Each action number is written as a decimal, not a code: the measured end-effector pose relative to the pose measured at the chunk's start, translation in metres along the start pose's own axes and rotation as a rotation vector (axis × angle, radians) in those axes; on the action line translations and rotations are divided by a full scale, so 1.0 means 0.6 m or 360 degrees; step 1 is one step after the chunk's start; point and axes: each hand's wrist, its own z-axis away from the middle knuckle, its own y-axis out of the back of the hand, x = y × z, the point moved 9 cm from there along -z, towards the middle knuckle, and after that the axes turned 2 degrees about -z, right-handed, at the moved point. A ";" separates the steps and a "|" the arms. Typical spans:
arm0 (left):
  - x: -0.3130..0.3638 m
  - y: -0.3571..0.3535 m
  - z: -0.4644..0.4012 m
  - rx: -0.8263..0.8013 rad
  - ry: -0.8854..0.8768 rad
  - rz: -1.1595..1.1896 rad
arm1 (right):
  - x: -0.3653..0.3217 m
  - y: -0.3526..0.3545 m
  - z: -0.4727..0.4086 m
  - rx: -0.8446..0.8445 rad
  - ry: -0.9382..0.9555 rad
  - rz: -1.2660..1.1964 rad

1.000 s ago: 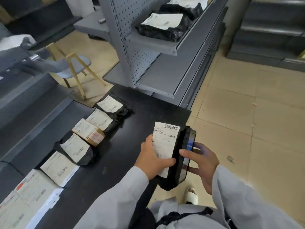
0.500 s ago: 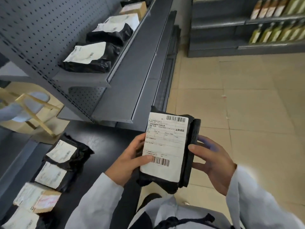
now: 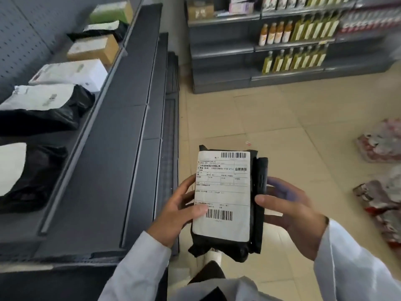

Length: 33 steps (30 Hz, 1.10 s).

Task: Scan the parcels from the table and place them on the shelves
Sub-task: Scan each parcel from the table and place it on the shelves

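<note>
Holding a black plastic mailer parcel with a white barcoded shipping label (image 3: 223,196) at waist height over the tiled floor, the person stands beside the grey metal shelving unit (image 3: 121,131). The left hand (image 3: 175,211) grips the parcel's left edge, thumb pressed on the label near the lower barcode and fingers curled behind. The right hand (image 3: 288,209) holds a black handheld scanner (image 3: 261,187) edge-on against the parcel's right side, thumb across its front, fingers wrapped behind. The step in hand looks like carrying the parcel to the shelves; whether the scan is done cannot be told. On the upper shelf lie black mailer bags (image 3: 43,109), a white box (image 3: 71,74) and a brown cardboard box (image 3: 93,48). Next, the left hand probably needs to lift the parcel leftward onto a free stretch of shelf and let go, while the right keeps the scanner.
</note>
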 end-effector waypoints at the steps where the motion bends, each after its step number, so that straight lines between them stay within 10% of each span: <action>1: 0.016 0.004 -0.030 0.0000 -0.0009 0.0031 | -0.019 -0.001 -0.022 0.0022 0.0018 0.0006; 17: 0.167 -0.017 -0.454 -0.0236 0.0040 -0.0151 | -0.149 0.124 -0.373 0.0144 0.0009 -0.0068; 33: 0.392 0.144 -0.824 0.0593 -0.0004 -0.0026 | -0.390 0.071 -0.933 -0.0527 -0.0060 -0.0016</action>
